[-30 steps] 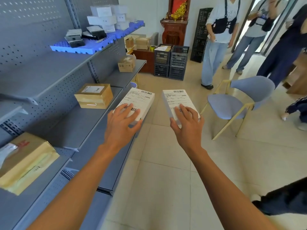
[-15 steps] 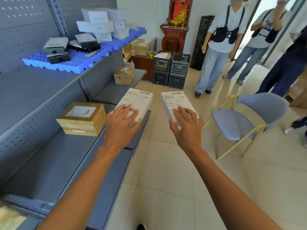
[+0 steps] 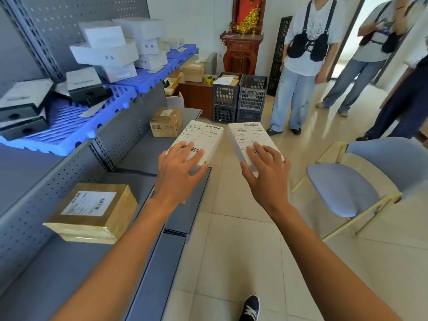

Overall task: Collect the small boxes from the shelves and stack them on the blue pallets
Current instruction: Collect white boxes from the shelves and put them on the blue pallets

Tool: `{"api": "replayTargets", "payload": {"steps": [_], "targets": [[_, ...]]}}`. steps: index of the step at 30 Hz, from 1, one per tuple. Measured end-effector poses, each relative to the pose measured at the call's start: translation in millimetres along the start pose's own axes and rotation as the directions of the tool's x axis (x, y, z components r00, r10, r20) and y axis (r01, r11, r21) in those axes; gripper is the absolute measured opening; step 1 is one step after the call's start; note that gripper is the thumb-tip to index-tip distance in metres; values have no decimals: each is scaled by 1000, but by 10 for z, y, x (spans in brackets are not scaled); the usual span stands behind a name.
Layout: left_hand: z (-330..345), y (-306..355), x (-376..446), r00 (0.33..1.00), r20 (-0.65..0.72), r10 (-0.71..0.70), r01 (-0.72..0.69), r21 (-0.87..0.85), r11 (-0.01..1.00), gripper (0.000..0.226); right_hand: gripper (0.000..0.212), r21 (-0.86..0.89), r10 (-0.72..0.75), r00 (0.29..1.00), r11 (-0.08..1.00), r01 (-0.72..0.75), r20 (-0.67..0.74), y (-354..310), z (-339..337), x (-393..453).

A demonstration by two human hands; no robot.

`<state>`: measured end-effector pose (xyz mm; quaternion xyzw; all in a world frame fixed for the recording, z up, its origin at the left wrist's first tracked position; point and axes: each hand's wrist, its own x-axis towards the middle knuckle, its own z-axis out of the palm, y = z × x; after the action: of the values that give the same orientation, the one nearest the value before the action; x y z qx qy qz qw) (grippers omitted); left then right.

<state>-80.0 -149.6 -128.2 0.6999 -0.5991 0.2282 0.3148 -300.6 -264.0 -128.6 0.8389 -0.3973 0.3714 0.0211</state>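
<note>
Two flat white boxes were up in the air over the aisle, side by side, label faces up. The left box (image 3: 198, 142) had its long axis running away from the person, far end leaning a bit right; the right box (image 3: 251, 141) ran away too, leaning a bit left. The left hand (image 3: 177, 169) gripped the near end of its box from above, fingers spread and curled over the edges, and the right hand (image 3: 266, 173) did the same. The blue pallet (image 3: 67, 126) sat on the upper shelf to the left, already carrying white boxes (image 3: 108, 52). A brown parcel (image 3: 92, 213) lay on the lower shelf (image 3: 46, 274).
</note>
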Motion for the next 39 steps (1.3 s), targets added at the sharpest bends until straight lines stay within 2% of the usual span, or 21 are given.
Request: {"api": "replayTargets", "payload": {"steps": [8,15,22,28,31,34,39], "targets": [[938,12,1044,996,61,-64,63,17,998,47,40,57,6,1000,998,-6,-4,949,653,995],[1534,-72,1801,992,42,-121,119,45,992,49,44,79,-56,998,995,53,35,1461,1090,1915],[1990,-403,2476,993,-20,-120,122,81,989,45,44,109,-107,992,989,99,64,1700,1644,2715],[2429,-1006,3081,992,-70,-103,113,159,981,43,46,133,-141,986,983,129,84,1749,2274,3532],[2566,-1277,3423,984,-161,-79,106,166,980,41,44,156,-178,982,974,166,64,1652,2530,3983],[2606,-1459,3776,966,-236,-106,142,142,980,38,43,182,-212,976,962,203,37,1547,2735,4444],[2552,-1731,4277,949,-221,-223,258,147,955,45,43,247,-255,967,937,247,2,1387,2995,5131]]}}
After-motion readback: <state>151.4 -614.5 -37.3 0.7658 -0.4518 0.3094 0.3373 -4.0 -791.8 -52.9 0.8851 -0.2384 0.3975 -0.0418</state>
